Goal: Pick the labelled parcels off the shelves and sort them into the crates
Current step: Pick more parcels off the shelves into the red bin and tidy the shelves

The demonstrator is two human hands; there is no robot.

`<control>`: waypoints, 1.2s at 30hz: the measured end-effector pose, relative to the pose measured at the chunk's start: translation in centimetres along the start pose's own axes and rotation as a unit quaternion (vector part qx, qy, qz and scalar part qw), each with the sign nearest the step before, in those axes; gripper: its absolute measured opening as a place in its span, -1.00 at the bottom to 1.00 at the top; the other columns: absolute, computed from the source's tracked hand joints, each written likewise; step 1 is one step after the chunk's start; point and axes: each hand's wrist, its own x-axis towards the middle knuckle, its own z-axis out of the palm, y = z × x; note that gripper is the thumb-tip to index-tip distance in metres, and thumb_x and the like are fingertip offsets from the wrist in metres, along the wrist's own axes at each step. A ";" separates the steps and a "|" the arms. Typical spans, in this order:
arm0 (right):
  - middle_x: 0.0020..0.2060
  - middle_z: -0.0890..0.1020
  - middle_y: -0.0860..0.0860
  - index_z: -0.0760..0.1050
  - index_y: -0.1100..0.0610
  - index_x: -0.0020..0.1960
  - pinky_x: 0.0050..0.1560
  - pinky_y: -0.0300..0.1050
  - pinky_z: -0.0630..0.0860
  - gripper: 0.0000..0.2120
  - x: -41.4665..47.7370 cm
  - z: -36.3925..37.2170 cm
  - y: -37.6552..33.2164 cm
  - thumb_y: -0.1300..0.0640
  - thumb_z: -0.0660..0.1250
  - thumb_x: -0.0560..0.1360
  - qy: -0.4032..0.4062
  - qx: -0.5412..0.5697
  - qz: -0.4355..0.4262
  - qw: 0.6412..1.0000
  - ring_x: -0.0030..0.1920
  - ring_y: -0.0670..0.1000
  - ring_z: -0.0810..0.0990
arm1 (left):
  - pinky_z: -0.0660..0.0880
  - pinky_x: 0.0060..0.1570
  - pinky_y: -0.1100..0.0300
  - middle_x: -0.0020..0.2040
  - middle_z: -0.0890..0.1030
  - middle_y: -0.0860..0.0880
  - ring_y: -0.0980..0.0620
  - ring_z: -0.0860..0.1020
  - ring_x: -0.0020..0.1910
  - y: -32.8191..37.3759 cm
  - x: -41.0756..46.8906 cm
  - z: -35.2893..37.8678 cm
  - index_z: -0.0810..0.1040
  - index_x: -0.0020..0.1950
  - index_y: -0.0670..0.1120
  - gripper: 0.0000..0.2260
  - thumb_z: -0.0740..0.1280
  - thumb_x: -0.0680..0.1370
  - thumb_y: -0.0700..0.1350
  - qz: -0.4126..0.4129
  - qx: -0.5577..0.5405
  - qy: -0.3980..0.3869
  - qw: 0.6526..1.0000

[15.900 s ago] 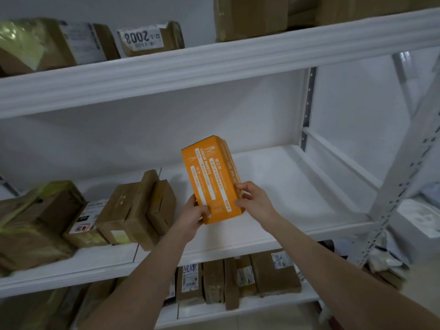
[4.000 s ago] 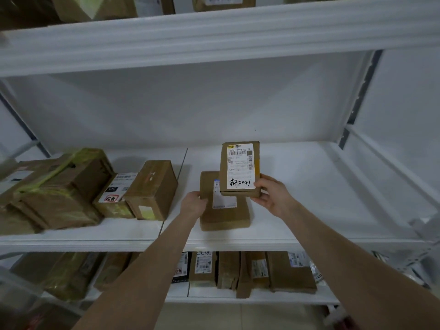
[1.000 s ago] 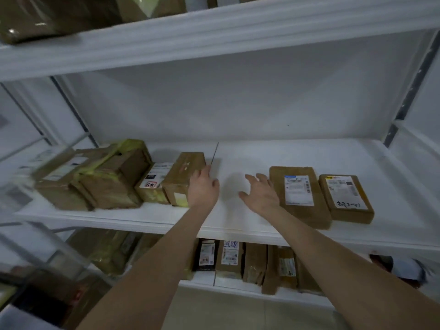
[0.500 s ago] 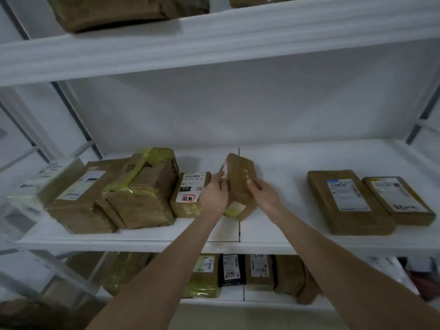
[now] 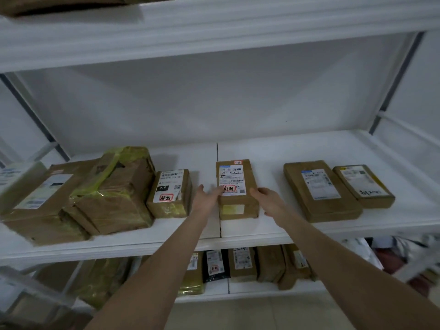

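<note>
Looks like a parcel depot or stockroom. Fitted with tiered white metal shelves (image 5: 273, 151), loaded with taped brown cardboard parcels (image 5: 114, 191). Marked with printed barcode labels (image 5: 232, 178) and handwritten names.

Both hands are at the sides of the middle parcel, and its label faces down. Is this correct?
Not quite: in the head view the label of the middle parcel faces up. The left hand and right hand are indeed at its sides.

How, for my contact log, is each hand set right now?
Left hand: open, straight fingers against the middle parcel's left side.
Right hand: touches the parcel's right side; whether it has a grip cannot be told.
</note>
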 end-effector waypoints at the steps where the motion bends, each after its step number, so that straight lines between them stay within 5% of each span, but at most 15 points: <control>1: 0.36 0.44 0.11 0.26 0.16 0.47 0.28 0.03 0.39 -0.47 0.1 -0.1 0.1 -0.09 0.21 0.59 0.007 0.001 0.000 1.000 0.26 0.10 0.44 | 0.22 0.42 -0.07 0.52 0.22 -0.14 -0.16 0.23 0.47 -0.2 0.0 0.0 0.08 0.56 -0.09 -0.27 0.34 0.53 0.11 -0.009 -0.009 -0.010 1.000; 4: 0.44 0.34 0.13 0.10 0.13 0.54 0.39 0.14 0.32 -0.33 0.2 -0.4 0.2 -0.10 0.27 0.56 0.013 0.021 -0.003 1.000 0.39 0.16 0.35 | 0.24 0.41 -0.13 0.51 0.27 -0.11 -0.15 0.26 0.45 -0.9 -0.2 0.1 0.14 0.55 -0.04 -0.34 0.30 0.54 0.14 -0.021 -0.027 -0.030 0.999; 7: 0.43 0.36 0.13 0.06 0.13 0.55 0.32 0.03 0.39 -0.33 -0.1 -0.5 0.3 -0.06 0.27 0.57 -0.015 0.032 -0.002 0.999 0.37 0.13 0.39 | 0.32 0.36 -0.07 0.46 0.34 -0.10 -0.12 0.34 0.40 -1.3 -0.6 0.5 0.19 0.53 -0.03 -0.42 0.27 0.58 0.10 -0.023 -0.037 -0.057 0.997; 12: 0.17 0.57 0.07 0.32 0.13 0.42 -0.21 -0.25 0.45 -0.59 -0.8 -0.9 0.6 0.08 0.23 0.60 -0.015 0.037 -0.023 0.999 -0.01 0.00 0.55 | 0.41 -0.01 0.09 0.15 0.53 -0.02 0.01 0.50 0.03 -1.1 -1.8 1.7 0.33 0.46 0.04 -0.59 0.25 0.61 -0.03 -0.013 -0.089 -0.086 0.992; 18: 0.17 0.53 0.10 0.07 0.10 0.54 0.11 -0.02 0.51 -0.28 -1.6 -2.4 0.6 0.24 0.36 0.50 -0.022 0.066 -0.009 0.998 0.13 0.08 0.55 | 0.48 -0.09 0.13 0.13 0.57 -0.06 -0.03 0.54 0.06 -0.8 -2.8 2.7 0.36 0.42 -0.01 -0.60 0.27 0.58 -0.19 0.013 -0.109 -0.092 0.990; 21: 0.04 0.56 0.02 0.23 0.10 0.47 0.13 0.02 0.52 -0.39 -2.2 -2.8 0.4 0.32 0.33 0.48 -0.026 0.051 -0.020 0.998 0.09 0.08 0.57 | 0.46 -0.09 0.12 0.18 0.57 -0.08 -0.04 0.54 0.11 -0.7 -3.5 2.9 0.33 0.44 -0.01 -0.58 0.29 0.58 -0.12 0.044 -0.089 -0.086 0.991; 27: 0.08 0.59 0.10 0.28 0.09 0.45 0.06 -0.01 0.56 -0.34 -2.9 -3.0 0.4 0.31 0.42 0.41 -0.023 0.033 -0.053 0.998 0.07 0.10 0.59 | 0.45 0.25 -0.01 0.22 0.57 -0.10 -0.06 0.53 0.19 -1.5 -5.2 1.8 0.22 0.52 0.03 -0.52 0.25 0.61 -0.09 0.078 -0.095 -0.101 0.987; 32: 0.11 0.56 0.08 0.32 0.12 0.35 -0.16 -0.16 0.51 -0.41 -4.4 -1.5 0.0 0.22 0.48 0.39 -0.040 0.024 -0.075 0.996 0.03 0.04 0.58 | 0.49 0.17 0.00 0.06 0.62 0.01 -0.03 0.56 0.12 -2.8 -7.6 -0.1 0.30 0.47 0.07 -0.56 0.28 0.60 -0.08 0.087 -0.107 -0.058 0.989; 36: 0.12 0.57 0.06 0.36 0.13 0.24 0.03 0.00 0.58 -0.45 -5.8 1.2 0.3 0.19 0.53 0.34 -0.075 0.012 -0.088 0.993 0.04 0.04 0.59 | 0.50 -0.04 0.13 0.05 0.61 0.01 0.01 0.58 0.05 -4.7 -10.3 -2.8 0.35 0.44 0.02 -0.55 0.34 0.57 -0.08 0.075 -0.140 -0.011 0.987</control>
